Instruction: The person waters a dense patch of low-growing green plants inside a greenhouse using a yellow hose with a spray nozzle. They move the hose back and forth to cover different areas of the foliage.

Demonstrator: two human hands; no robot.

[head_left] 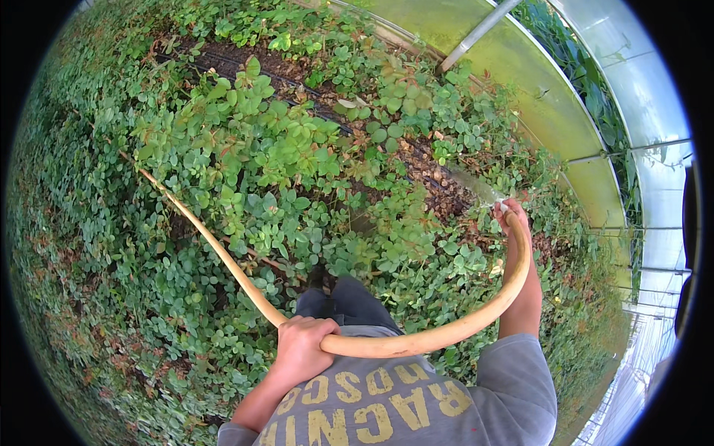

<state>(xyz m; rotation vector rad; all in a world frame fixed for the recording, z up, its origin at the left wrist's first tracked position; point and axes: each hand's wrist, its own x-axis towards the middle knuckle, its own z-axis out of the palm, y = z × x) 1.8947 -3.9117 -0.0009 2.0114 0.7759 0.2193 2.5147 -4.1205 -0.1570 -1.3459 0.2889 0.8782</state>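
A pale tan hose [416,343] curves across my body from the plants on the left, around to the right. My left hand [303,343] is closed around it at my waist, against my grey printed shirt [387,401]. My right hand [513,212] is raised at the right and grips the hose's end, fingers around the tip. A fine spray of water [476,186] leaves the tip toward the upper left, over dry brown leaves [439,197] on the soil. Whether a nozzle is under the fingers, I cannot tell.
Dense leafy low plants [253,134] surround my dark-trousered legs [346,301]. Black drip lines [275,78] run along the soil. A yellowish, algae-stained wall panel [558,104] curves along the upper right, with metal struts [476,37] and translucent greenhouse sheeting [654,97] beyond.
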